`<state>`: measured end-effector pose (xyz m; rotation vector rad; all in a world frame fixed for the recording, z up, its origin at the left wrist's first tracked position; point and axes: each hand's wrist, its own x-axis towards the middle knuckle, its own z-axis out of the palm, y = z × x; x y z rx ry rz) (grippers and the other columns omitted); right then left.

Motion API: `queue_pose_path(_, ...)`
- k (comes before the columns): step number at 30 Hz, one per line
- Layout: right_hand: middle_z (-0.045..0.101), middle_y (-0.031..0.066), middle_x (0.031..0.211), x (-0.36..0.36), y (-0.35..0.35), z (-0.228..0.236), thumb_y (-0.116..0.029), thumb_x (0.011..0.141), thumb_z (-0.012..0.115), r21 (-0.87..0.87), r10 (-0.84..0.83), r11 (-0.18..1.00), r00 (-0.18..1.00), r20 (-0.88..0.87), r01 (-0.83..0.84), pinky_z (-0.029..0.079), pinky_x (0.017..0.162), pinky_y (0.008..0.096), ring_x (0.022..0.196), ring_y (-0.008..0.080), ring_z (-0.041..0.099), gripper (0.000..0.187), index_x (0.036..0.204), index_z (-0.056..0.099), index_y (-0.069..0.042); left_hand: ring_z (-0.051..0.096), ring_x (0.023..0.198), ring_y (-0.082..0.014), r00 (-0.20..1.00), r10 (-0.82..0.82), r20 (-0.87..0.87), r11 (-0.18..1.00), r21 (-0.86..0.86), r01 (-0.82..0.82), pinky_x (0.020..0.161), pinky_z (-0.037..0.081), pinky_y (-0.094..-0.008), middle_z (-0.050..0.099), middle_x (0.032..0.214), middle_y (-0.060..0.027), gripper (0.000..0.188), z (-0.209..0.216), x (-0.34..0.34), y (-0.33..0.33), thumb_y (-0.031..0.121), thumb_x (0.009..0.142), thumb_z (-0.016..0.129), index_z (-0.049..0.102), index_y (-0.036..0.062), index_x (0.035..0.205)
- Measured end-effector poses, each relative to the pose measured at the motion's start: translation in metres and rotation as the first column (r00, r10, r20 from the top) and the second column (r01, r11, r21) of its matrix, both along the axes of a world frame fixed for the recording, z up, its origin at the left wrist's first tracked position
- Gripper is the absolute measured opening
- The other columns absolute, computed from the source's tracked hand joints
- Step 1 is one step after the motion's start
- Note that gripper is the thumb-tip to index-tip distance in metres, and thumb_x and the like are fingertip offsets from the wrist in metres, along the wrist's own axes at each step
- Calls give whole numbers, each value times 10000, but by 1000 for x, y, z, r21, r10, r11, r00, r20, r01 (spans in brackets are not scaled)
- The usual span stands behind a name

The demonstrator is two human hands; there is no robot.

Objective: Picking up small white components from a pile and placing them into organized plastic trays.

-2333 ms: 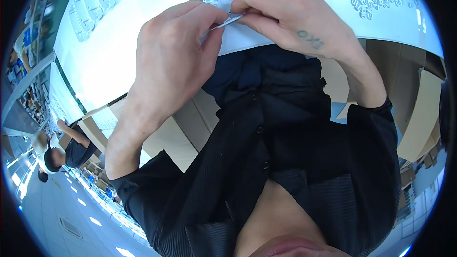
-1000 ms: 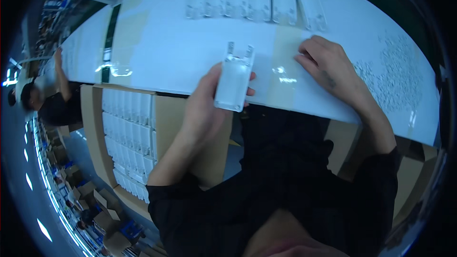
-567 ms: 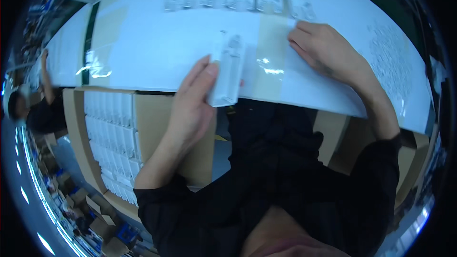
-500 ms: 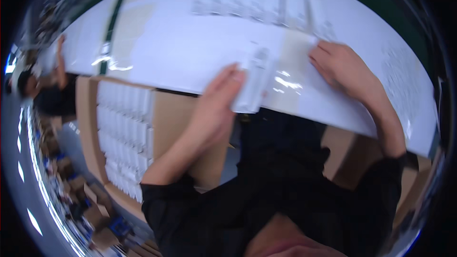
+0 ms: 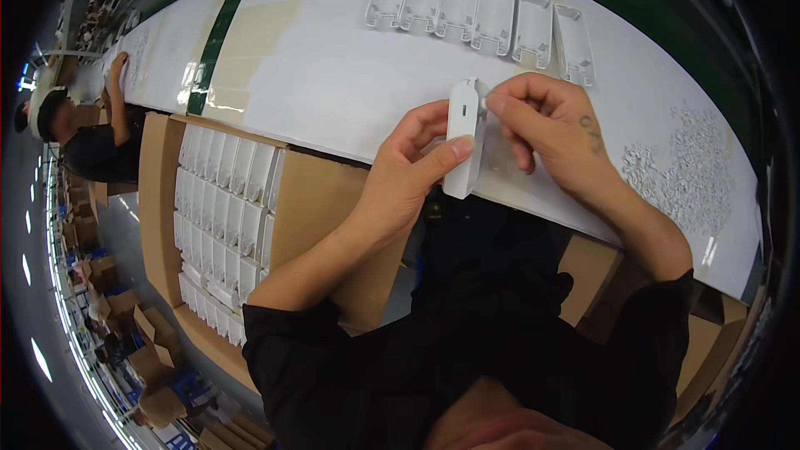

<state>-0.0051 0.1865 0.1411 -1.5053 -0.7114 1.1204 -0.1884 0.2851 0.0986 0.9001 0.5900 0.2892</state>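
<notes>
My left hand (image 5: pixel 404 171) is closed around a white plastic housing (image 5: pixel 462 137), a long shell turned on its side with a small slot in its face. It is held just above the near edge of the white table (image 5: pixel 333 75). At the housing's upper right edge, the fingertips of my right hand (image 5: pixel 558 125) are pinched together. A small pale piece seems to show there, but it is too small to name. Further back, several open white housings (image 5: pixel 496 17) lie in a slanting row. Many tiny clear or whitish parts (image 5: pixel 696 171) are spread at the right.
An open cardboard box (image 5: pixel 156 200) at the left holds stacked rows of white housings (image 5: pixel 221 162). Another box (image 5: pixel 708 342) stands below the table at the right. A person in black (image 5: pixel 100 150) works farther along the table. Cartons (image 5: pixel 150 346) crowd the floor at far left.
My right hand has moved left from the table to the housing. My left hand has shifted slightly right and turned the housing so its narrow side shows.
</notes>
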Motion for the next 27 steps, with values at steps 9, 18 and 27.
queue_pose_path(9, 613, 49, 723, -16, 4, -14, -93, 976, 638, 143, 40, 989, 995, -95, -26, 403, 459, 177, 493, 68, 514, 122, 978, 673, 24, 607, 1145, -193, 999, 11, 51, 999, 47, -13, 1004, 475, -307, 601, 1312, -154, 521, 1, -1, 2, 76, 951, 699, 488, 19, 1423)
queue_pose_path(18, 626, 52, 735, -13, 15, -20, -75, 969, 636, 264, 79, 963, 995, -64, -59, 427, 489, 180, 516, 80, 534, 105, 987, 669, 23, 628, 1116, -204, 996, -5, 93, 1000, 4, 4, 995, 488, -316, 614, 1290, -169, 509, 6, -1, 14, 61, 941, 704, 504, 6, 1406)
queue_pose_path(27, 627, 65, 704, -10, 65, -4, -109, 949, 644, 266, 194, 953, 969, -153, -149, 437, 488, 209, 505, 106, 536, 134, 939, 672, 22, 619, 1119, -222, 991, 72, 112, 985, 150, -89, 1006, 483, -327, 614, 1269, -177, 483, 12, 0, 44, 80, 963, 677, 501, -9, 1404)
